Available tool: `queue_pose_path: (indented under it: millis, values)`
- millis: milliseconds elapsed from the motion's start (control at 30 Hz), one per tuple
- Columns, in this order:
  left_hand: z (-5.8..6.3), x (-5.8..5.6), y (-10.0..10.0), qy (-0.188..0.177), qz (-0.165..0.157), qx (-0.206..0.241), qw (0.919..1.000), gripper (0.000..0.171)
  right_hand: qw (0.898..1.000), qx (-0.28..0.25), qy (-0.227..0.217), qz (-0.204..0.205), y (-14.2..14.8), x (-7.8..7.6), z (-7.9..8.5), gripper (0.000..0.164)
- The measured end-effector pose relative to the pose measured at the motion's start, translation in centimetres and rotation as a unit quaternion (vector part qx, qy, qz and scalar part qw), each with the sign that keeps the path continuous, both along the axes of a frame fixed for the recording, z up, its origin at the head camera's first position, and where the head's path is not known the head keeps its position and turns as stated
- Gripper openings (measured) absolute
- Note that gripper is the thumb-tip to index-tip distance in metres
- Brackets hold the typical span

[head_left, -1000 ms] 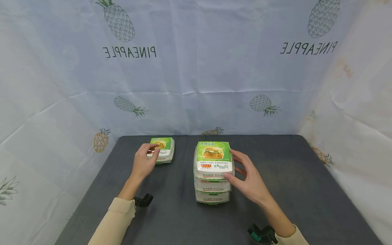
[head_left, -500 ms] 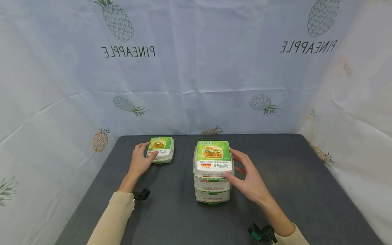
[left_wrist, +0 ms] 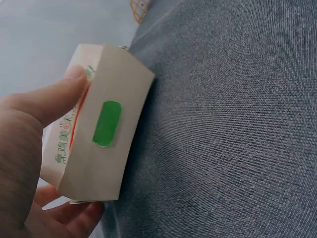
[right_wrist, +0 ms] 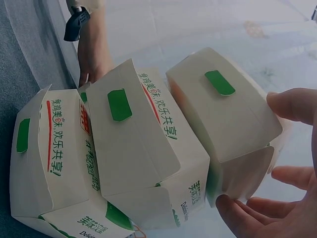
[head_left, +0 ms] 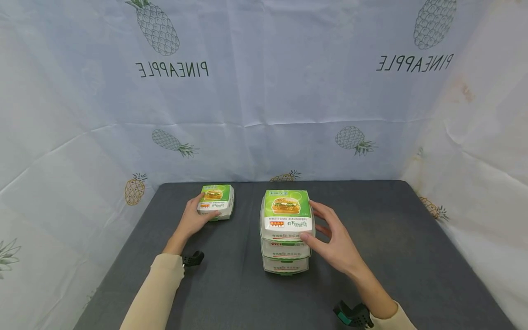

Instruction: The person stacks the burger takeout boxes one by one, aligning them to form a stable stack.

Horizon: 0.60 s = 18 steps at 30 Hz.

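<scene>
At the back left of the table, a burger box (head_left: 217, 195) with a green and white lid lies on the dark cloth. My left hand (head_left: 191, 220) grips it from the left, the thumb (left_wrist: 54, 96) on its printed front slope and the other fingers partly hidden beyond its side. Three similar boxes form a stack near the middle: a top box (head_left: 287, 210), a middle box (head_left: 286, 250) and a bottom box (head_left: 286, 265). My right hand (head_left: 336, 243) holds the top box at its right side, thumb at the near corner. In the right wrist view the top box (right_wrist: 237, 114) is slightly offset from the middle box (right_wrist: 133, 144).
The dark cloth-covered table (head_left: 231, 284) ends at a white pineapple-print curtain (head_left: 264, 91) behind and at both sides. Each wrist wears a black strap device, such as the right wrist device (head_left: 352, 315). A strip of cloth separates the stack from the single box.
My left hand's thumb has come down from above the lid to the single box's front, and its fingers have closed around the left side. The right hand and stack stay put.
</scene>
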<state>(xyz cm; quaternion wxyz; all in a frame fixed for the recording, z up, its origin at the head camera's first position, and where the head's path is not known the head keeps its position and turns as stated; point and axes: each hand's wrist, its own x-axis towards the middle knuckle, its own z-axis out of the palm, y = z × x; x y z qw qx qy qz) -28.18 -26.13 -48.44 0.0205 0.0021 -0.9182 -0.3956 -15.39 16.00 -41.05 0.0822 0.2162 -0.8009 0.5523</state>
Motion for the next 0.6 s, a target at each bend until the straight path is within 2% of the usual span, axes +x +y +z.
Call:
queue_pose_path:
  millis: [367, 600]
  values:
    - [-0.28, -0.07, -0.13, 0.008, -0.002, 0.006, 1.0, 0.103, 1.0, -0.003, 0.005, 0.002, -0.04, 0.05, 0.03, 0.075]
    - [0.34, 0.07, 0.43, 0.018, -0.007, 0.004, 0.9998, 0.102, 1.0, -0.004, 0.006, 0.002, 0.01, 0.1, 0.09, 0.074]
